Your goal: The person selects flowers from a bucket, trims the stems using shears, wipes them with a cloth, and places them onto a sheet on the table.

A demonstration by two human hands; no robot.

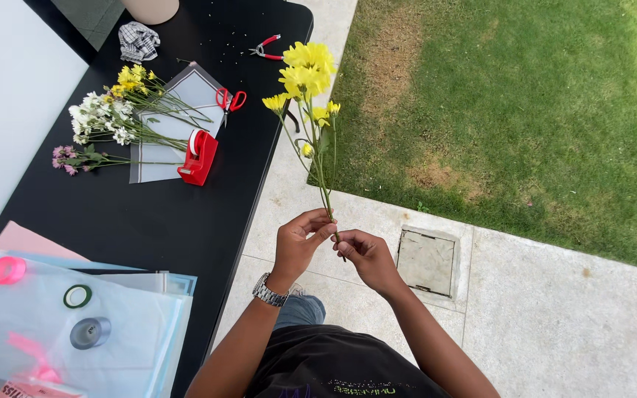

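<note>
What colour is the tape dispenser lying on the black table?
The tape dispenser is red with a white roll inside, seen clearly in the head view on the black table.

Head view, looking down. The left hand (300, 239), wearing a metal watch (269, 290), pinches the lower stems of a bunch of yellow flowers (306, 70) held upright; the right hand (366, 254) grips the stem ends just below it, the 2 hands touching. To the left stands a black table (149, 221). On it lie cut flowers (108, 118) in yellow, white and pink over a grey sheet (186, 92), with a red tape dispenser (199, 156), red scissors (230, 99) and red pliers (265, 49) near them. Nearer the person, pale wrapping sheets (123, 324) carry 3 tape rolls (7, 270): pink, green and grey. Beyond lie paving (554, 317) and grass (517, 96).
</note>
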